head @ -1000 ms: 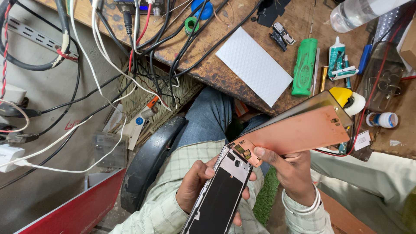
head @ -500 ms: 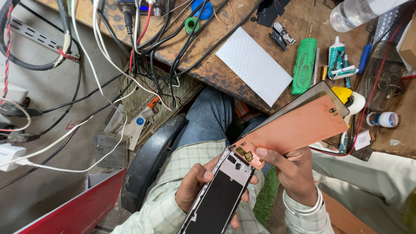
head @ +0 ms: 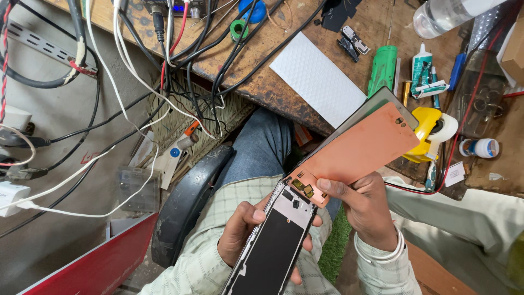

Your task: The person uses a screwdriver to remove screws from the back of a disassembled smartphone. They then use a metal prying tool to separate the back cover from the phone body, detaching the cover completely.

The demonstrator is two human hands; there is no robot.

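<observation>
copper panel [head: 357, 147] lifted higher, phone frame [head: 273, 246] bottom cropped.

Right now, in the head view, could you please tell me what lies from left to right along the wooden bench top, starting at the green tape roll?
Green tape roll → white textured pad → green tool handle → glue tube → yellow tape dispenser → small white jar.

Two hands, left [head: 243, 232] and right [head: 365, 210]; one phone frame [head: 273, 248], one copper-backed screen panel [head: 357, 150], one white pad [head: 316, 82], one green tool [head: 383, 70], one clear bottle [head: 445, 15].
</observation>
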